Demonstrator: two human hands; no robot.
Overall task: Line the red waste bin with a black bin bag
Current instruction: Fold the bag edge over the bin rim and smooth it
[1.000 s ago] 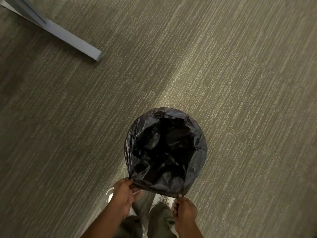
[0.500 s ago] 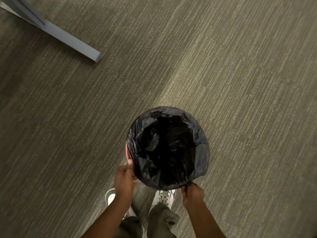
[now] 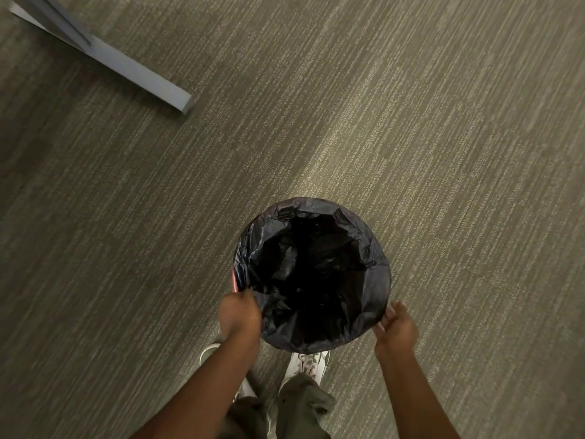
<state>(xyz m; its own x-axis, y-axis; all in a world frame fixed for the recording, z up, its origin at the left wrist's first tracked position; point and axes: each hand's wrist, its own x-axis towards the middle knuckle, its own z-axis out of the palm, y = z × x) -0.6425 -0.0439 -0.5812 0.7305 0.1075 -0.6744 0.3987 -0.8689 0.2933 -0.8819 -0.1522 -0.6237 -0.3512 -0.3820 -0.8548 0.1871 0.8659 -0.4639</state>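
Observation:
A black bin bag (image 3: 373, 280) lies folded over the rim of the round bin standing on the carpet in front of my feet. Only a thin red sliver of the waste bin (image 3: 234, 282) shows at its left edge; the rest is covered by the bag. My left hand (image 3: 240, 313) is closed against the bag's edge at the near-left rim, apparently gripping it. Just off the near-right rim, my right hand (image 3: 395, 327) has its fingers apart, fingertips close to the bag, holding nothing.
Grey-green striped carpet (image 3: 443, 122) surrounds the bin. A grey metal furniture foot (image 3: 126, 71) runs diagonally at the upper left. My white shoes (image 3: 308, 364) and trouser legs are right below the bin.
The bag's edge has been pulled down over the near rim. My left hand has moved up along the left rim; my right hand has let go and swung out to the right.

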